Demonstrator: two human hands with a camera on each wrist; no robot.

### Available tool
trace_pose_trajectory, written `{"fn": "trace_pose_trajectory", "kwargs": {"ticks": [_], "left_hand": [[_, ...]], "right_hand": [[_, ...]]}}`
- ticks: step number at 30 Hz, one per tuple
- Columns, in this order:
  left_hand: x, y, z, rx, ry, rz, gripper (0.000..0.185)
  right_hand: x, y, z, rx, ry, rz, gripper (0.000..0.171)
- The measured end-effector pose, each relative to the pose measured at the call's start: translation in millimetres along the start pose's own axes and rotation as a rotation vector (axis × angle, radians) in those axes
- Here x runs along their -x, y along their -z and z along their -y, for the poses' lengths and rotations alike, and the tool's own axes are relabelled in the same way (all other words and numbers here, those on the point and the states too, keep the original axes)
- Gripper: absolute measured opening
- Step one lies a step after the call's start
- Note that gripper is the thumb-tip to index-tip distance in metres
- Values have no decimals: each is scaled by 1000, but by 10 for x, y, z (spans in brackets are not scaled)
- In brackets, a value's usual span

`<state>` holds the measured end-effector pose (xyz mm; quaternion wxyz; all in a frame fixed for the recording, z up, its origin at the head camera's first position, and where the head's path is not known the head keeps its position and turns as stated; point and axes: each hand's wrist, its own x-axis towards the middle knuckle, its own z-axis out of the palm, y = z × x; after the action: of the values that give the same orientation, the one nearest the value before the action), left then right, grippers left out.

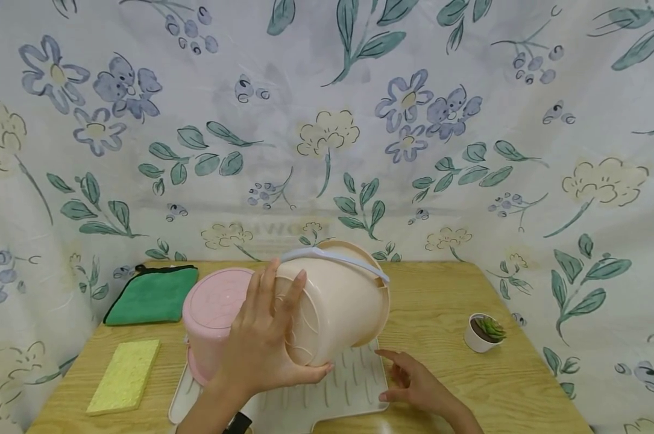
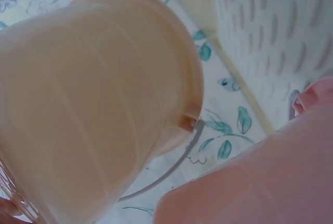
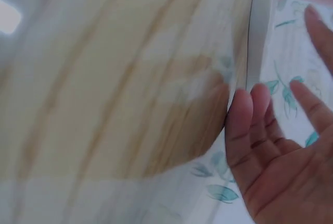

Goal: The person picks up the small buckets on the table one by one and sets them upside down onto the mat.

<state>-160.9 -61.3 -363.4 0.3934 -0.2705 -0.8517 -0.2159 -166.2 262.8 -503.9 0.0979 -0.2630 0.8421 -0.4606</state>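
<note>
Covering the back and sides of the scene was a white curtain printed with blue flowers and green leaves (image 1: 327, 120), the largest item in the head view. Below it lay a light wooden table (image 1: 440, 301). On the table's near edge sat a white ribbed plastic draining tray (image 1: 354, 380). Above the tray, lifted and tipped on its side with its base toward the camera, was a beige plastic bucket with a pale blue-grey handle (image 1: 343, 301); the left hand (image 1: 261, 343) clasped its base, fingers spread over the bottom and thumb curled under the lower edge. Just beside it on the left, touching or nearly so, stood a pink plastic bucket turned bottom up (image 1: 213, 313) on the tray. At the table's far left lay a folded green cloth with dark edging (image 1: 153, 295), and nearer a yellow rectangular sponge (image 1: 125, 377). The right hand (image 1: 413, 380) rested on the tray's right edge, fingers straight and spread, holding nothing. Smallest was a small white pot with a green succulent (image 1: 484, 331), well apart at the right.

The left wrist view alone showed the beige bucket's side wall (image 2: 93, 109) and handle pivot close up. The right wrist view showed only the right hand's extended fingers (image 3: 244, 125) beside blurred wood grain.
</note>
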Motion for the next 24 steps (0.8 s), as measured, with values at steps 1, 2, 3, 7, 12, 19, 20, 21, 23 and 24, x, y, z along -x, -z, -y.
{"fn": "trace_pose_trajectory", "kwargs": {"ticks": [1,2,3,7,12,19,20,21,23,24], "left_hand": [[3,-2,-7,-12,2,6,121],[7,-5,-13,-20,1,10,121],[10,-9,-20,-31,-1,12,120],[22,-28,-48,-63,-6,24,118],[32,-47,-73,-90,1,50,117],[26,-60,-74,-101,-12,60,117],[26,-61,-75,-101,-12,65,117],[28,-64,-75,-104,-10,71,117],[37,-71,-81,-114,-6,85,117],[44,-77,-86,-121,-1,94,117]], "right_hand": [[0,-3,-7,31,2,-8,65],[0,-7,-14,56,2,-16,64],[1,-11,-22,88,7,-25,62],[18,-21,-45,200,14,-52,60],[48,-26,-51,210,-46,-48,59],[52,-38,-90,208,-63,-62,59],[52,-39,-94,210,-63,-64,59],[52,-40,-96,212,-62,-65,59],[51,-40,-99,216,-58,-67,60],[50,-40,-100,222,-54,-69,60]]}}
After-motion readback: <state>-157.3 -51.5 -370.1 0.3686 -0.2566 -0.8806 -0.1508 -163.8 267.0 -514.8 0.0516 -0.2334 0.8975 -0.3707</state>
